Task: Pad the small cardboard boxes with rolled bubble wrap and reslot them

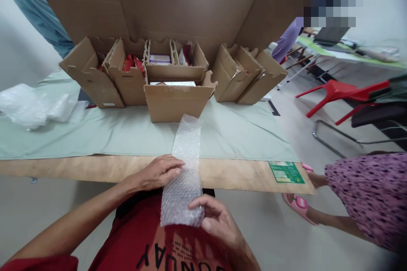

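A strip of clear bubble wrap [187, 146] runs from the front of a small cardboard box, over the table's near edge, to my red shirt. My left hand [162, 172] lies on the strip's left side at the wooden edge, fingers stretched out and thumb a little apart. Lower down, my right hand [219, 220] grips the right edge of the strip's near end between thumb and fingers. Beyond the strip stands the small open cardboard box [178, 103], with something white inside.
Several narrow cardboard boxes [127, 84] stand behind, some holding red packets. A large cardboard sheet [190, 4] rises behind them. Crumpled bubble wrap [28, 106] lies left on the green cloth [127, 135]. At right are a person in a patterned skirt [372, 194] and a red chair [343, 93].
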`<action>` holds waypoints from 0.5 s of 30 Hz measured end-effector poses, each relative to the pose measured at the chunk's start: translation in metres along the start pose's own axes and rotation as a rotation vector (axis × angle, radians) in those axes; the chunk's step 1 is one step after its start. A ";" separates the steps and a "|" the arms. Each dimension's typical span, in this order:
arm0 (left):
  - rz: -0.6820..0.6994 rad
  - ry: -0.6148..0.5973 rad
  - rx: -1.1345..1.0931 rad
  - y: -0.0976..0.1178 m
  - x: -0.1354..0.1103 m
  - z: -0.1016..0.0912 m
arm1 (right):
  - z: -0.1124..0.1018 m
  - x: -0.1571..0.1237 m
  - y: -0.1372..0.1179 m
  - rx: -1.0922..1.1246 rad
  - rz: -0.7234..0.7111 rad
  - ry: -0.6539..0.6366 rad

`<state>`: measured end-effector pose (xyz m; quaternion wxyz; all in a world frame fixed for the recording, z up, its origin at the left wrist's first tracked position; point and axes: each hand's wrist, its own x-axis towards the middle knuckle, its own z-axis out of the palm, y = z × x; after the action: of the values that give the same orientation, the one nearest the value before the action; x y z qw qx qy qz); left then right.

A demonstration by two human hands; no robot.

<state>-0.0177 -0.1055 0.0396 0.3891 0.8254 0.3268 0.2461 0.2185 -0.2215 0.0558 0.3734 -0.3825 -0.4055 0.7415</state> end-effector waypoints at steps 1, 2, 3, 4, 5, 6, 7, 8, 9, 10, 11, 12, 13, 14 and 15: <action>-0.079 -0.011 -0.106 -0.001 -0.004 0.001 | -0.002 0.008 -0.006 0.040 -0.025 0.026; -0.147 -0.007 -0.199 -0.003 -0.006 0.001 | -0.005 0.017 -0.012 0.070 -0.062 0.064; -0.203 0.014 -0.277 -0.006 -0.007 0.003 | -0.008 0.028 -0.018 0.091 -0.104 0.111; -0.246 0.048 -0.339 -0.008 -0.007 0.005 | -0.012 0.041 -0.023 0.107 -0.144 0.162; -0.281 0.095 -0.379 -0.010 -0.006 0.007 | -0.016 0.054 -0.027 0.121 -0.165 0.204; -0.316 0.152 -0.390 -0.012 -0.005 0.011 | -0.020 0.067 -0.030 0.139 -0.164 0.231; -0.350 0.220 -0.368 -0.013 -0.003 0.015 | -0.023 0.079 -0.031 0.158 -0.146 0.246; -0.375 0.290 -0.314 -0.014 0.000 0.020 | -0.027 0.090 -0.031 0.177 -0.118 0.253; -0.382 0.354 -0.232 -0.015 0.002 0.024 | -0.030 0.099 -0.029 0.193 -0.090 0.258; -0.375 0.409 -0.129 -0.016 0.004 0.028 | -0.032 0.106 -0.027 0.206 -0.068 0.267; -0.359 0.454 -0.018 -0.017 0.006 0.032 | -0.034 0.111 -0.024 0.215 -0.056 0.281; -0.333 0.482 0.082 -0.019 0.007 0.034 | -0.034 0.115 -0.021 0.222 -0.053 0.300; -0.305 0.495 0.166 -0.020 0.008 0.037 | -0.034 0.116 -0.018 0.225 -0.054 0.322; -0.283 0.497 0.235 -0.022 0.008 0.038 | -0.033 0.117 -0.016 0.227 -0.057 0.346; -0.267 0.492 0.293 -0.023 0.009 0.039 | -0.032 0.118 -0.015 0.226 -0.061 0.367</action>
<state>0.0061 -0.1069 0.0000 0.2039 0.7383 0.5485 0.3354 0.1997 -0.1040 0.0254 0.5037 -0.4544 -0.2562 0.6886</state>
